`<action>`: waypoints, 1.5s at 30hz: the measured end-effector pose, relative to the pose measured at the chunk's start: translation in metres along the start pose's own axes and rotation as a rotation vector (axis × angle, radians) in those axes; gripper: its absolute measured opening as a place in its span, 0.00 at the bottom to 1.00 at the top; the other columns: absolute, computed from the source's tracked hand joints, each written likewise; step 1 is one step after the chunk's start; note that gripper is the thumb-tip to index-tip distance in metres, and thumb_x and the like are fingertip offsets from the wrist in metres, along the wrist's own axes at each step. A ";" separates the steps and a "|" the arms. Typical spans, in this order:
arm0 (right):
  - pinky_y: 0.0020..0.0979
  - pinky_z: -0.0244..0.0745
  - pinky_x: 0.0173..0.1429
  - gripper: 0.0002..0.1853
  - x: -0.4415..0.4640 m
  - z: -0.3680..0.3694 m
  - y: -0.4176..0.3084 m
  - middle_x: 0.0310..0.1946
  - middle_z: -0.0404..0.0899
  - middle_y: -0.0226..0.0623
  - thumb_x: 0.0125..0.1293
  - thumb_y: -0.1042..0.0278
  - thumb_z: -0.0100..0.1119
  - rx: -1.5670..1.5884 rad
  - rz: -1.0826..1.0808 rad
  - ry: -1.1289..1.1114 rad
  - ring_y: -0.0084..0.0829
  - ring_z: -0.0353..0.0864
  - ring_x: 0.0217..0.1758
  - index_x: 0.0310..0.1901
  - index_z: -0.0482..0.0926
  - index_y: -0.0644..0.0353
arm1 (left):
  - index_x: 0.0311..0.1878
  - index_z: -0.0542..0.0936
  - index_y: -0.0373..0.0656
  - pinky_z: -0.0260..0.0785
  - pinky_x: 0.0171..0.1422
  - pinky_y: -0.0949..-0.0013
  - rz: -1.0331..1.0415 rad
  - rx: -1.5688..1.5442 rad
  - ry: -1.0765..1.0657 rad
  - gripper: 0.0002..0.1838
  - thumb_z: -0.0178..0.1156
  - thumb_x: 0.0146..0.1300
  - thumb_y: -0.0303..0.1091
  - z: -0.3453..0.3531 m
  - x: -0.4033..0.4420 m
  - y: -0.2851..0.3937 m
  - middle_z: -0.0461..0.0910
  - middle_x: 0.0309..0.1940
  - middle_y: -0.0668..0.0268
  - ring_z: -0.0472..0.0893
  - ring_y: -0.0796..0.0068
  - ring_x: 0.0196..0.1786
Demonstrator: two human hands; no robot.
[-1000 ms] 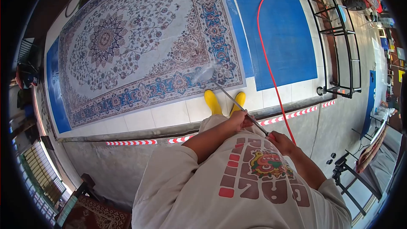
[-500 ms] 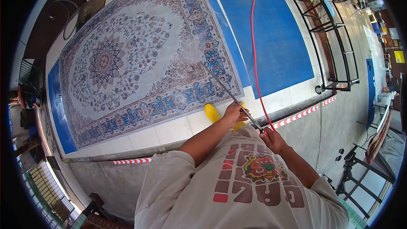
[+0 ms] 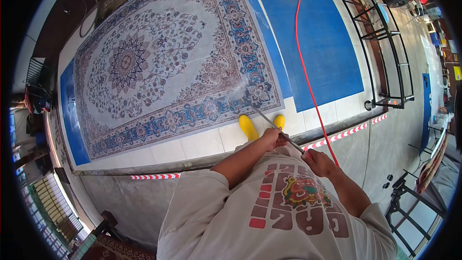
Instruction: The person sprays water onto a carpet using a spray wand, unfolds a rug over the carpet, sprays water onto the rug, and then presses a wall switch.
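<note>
My left hand (image 3: 273, 138) is wrapped round the shaft of a long, thin pressure washer wand (image 3: 263, 116). Further back, my right hand (image 3: 318, 162) grips the wand's handle end, mostly hiding it. The wand's tip points down at the near right corner of a patterned rug (image 3: 192, 48), and a whitish spray (image 3: 237, 90) fans out over its blue border. A red hose (image 3: 304, 62) runs down past my right hand.
Yellow boots (image 3: 247, 127) stand on white tiles (image 3: 192, 145) at the rug's edge. Blue mats (image 3: 332, 67) lie under and beside the rug. A black metal frame (image 3: 378, 36) stands to the right. Red-and-white tape (image 3: 337, 137) marks the raised step edge (image 3: 202, 163).
The wand's tip has drawn back toward my boots, and the spray now shows more clearly over the corner border. Both hands keep their grip. The view has shifted slightly.
</note>
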State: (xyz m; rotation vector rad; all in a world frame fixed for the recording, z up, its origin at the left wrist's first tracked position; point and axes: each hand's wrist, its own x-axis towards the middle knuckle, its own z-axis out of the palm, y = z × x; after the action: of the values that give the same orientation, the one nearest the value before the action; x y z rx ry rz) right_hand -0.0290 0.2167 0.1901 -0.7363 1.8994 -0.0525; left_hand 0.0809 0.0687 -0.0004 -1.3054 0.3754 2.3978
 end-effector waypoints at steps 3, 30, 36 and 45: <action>0.47 0.71 0.45 0.24 0.035 0.000 -0.016 0.32 0.78 0.55 0.68 0.46 0.43 -0.011 -0.105 0.073 0.56 0.77 0.40 0.39 0.73 0.64 | 0.60 0.61 0.41 0.78 0.32 0.68 0.282 0.017 0.156 0.19 0.44 0.71 0.40 -0.002 -0.023 0.032 0.79 0.34 0.62 0.81 0.71 0.30; 0.46 0.70 0.50 0.32 0.163 -0.062 -0.074 0.36 0.77 0.63 0.68 0.42 0.39 0.138 -0.035 0.269 0.59 0.76 0.46 0.40 0.75 0.71 | 0.70 0.52 0.46 0.74 0.46 0.63 0.242 0.108 0.102 0.30 0.49 0.66 0.36 -0.084 -0.047 0.151 0.79 0.45 0.59 0.79 0.67 0.44; 0.43 0.69 0.47 0.30 0.263 -0.125 -0.105 0.34 0.76 0.62 0.68 0.43 0.41 0.264 -0.092 0.323 0.59 0.75 0.44 0.38 0.75 0.70 | 0.66 0.58 0.45 0.73 0.43 0.65 0.262 -0.024 0.395 0.27 0.50 0.64 0.34 -0.151 -0.058 0.221 0.80 0.41 0.61 0.80 0.69 0.39; 0.43 0.71 0.45 0.28 0.372 -0.256 -0.184 0.31 0.78 0.58 0.68 0.44 0.42 0.241 -0.189 0.445 0.56 0.77 0.41 0.39 0.75 0.68 | 0.59 0.68 0.38 0.70 0.28 0.69 0.283 0.396 0.713 0.24 0.56 0.61 0.34 -0.213 -0.070 0.323 0.81 0.33 0.58 0.78 0.71 0.28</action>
State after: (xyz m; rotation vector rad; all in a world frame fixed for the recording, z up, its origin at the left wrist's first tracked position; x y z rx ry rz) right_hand -0.2569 -0.1963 0.0668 -0.7797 2.1822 -0.5967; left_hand 0.1279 -0.3196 -0.0381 -1.9575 1.2284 1.8194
